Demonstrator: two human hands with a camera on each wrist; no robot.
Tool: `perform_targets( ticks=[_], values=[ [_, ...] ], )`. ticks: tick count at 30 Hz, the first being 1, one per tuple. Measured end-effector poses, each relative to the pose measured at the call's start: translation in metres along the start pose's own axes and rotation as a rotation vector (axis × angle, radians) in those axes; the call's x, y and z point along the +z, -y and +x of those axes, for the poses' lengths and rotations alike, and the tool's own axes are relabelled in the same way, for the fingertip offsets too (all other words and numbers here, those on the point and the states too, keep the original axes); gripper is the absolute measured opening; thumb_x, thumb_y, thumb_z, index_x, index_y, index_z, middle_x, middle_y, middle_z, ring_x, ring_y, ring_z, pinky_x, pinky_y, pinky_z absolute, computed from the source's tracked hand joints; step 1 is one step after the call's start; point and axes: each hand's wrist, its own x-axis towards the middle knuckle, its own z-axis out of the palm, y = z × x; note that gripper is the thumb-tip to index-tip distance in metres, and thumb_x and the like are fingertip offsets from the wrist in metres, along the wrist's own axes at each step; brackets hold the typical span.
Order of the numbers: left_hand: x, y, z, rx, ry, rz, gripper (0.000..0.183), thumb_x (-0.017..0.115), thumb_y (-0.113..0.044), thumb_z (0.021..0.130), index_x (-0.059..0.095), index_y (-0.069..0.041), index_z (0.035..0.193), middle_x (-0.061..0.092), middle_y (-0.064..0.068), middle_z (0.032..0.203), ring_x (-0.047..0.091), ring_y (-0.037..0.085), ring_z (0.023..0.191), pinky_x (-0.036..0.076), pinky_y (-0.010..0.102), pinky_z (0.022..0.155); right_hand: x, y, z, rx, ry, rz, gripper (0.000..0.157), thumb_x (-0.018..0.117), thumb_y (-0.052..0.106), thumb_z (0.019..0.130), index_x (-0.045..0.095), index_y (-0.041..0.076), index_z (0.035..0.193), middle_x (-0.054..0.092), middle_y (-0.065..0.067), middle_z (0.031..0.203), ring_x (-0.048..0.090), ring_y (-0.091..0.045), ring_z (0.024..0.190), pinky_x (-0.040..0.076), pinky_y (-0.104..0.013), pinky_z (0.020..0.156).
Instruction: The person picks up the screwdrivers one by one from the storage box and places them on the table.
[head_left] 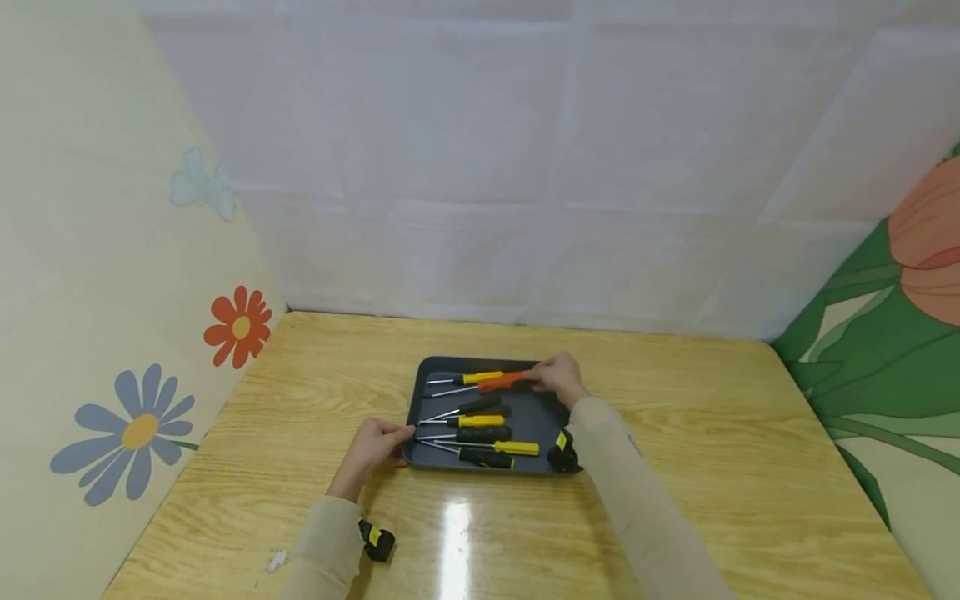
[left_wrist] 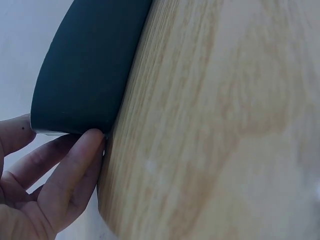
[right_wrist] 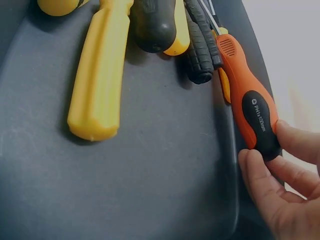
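Note:
A dark grey tray (head_left: 536, 417) lies on the table with several screwdrivers in it, their shafts pointing left. My left hand (head_left: 372, 442) grips the tray's left rim near its front corner. In the left wrist view the thumb and fingers of that hand (left_wrist: 55, 192) pinch the tray's wall (left_wrist: 90, 65). At the back of the tray my right hand (head_left: 557, 377) pinches the end of an orange and black screwdriver (head_left: 498, 382). The right wrist view shows thumb and fingers on its handle (right_wrist: 245, 90). Closer to the front lies a yellow screwdriver (head_left: 519, 448).
Black-handled screwdrivers (head_left: 483, 434) and more yellow ones (head_left: 483, 422) lie side by side in the tray. A small white scrap (head_left: 277, 560) is on the wooden table (head_left: 675, 400) at front left. White cloth (head_left: 465, 167) hangs behind, with flower-printed cloth at both sides.

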Motion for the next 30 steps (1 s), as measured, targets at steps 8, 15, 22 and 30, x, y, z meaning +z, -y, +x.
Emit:
perform_targets(
  ticks=[8, 15, 22, 30],
  values=[
    [0.0002, 0.0010, -0.0008, -0.001, -0.004, -0.015, 0.020, 0.061, -0.006, 0.085, 0.067, 0.013, 0.087, 0.062, 0.010, 0.065, 0.059, 0.015, 0.054, 0.054, 0.028, 0.048, -0.0030, -0.0015, 0.0006, 0.019, 0.091, 0.036, 0.032, 0.067, 0.000, 0.078, 0.058, -0.017, 0.104, 0.058, -0.027, 0.105, 0.061, -0.012, 0.062, 0.056, -0.029, 0.065],
    [-0.0001, 0.0012, -0.0002, -0.005, 0.001, -0.018, 0.020, 0.061, -0.006, 0.086, 0.066, 0.013, 0.088, 0.063, 0.011, 0.065, 0.059, 0.015, 0.054, 0.054, 0.027, 0.048, -0.0054, -0.0034, -0.0012, 0.001, 0.150, 0.038, 0.030, 0.066, 0.003, 0.081, 0.059, -0.015, 0.104, 0.060, -0.021, 0.099, 0.061, -0.012, 0.065, 0.055, -0.031, 0.071],
    [-0.0019, 0.0000, -0.0010, -0.008, 0.010, -0.019, 0.022, 0.060, -0.007, 0.086, 0.066, 0.014, 0.086, 0.062, 0.009, 0.063, 0.058, 0.014, 0.052, 0.053, 0.027, 0.047, -0.0061, -0.0021, -0.0029, -0.020, 0.237, 0.157, 0.023, 0.061, -0.004, 0.083, 0.056, -0.018, 0.101, 0.060, -0.018, 0.090, 0.063, -0.016, 0.068, 0.055, -0.034, 0.072],
    [-0.0028, -0.0005, -0.0006, -0.011, 0.016, -0.029, 0.022, 0.060, -0.007, 0.086, 0.065, 0.015, 0.088, 0.062, 0.010, 0.064, 0.058, 0.013, 0.053, 0.053, 0.026, 0.048, -0.0059, -0.0013, -0.0045, -0.016, 0.273, 0.235, 0.028, 0.055, -0.007, 0.085, 0.051, -0.020, 0.109, 0.057, -0.021, 0.098, 0.063, -0.016, 0.071, 0.054, -0.033, 0.075]
  ],
)
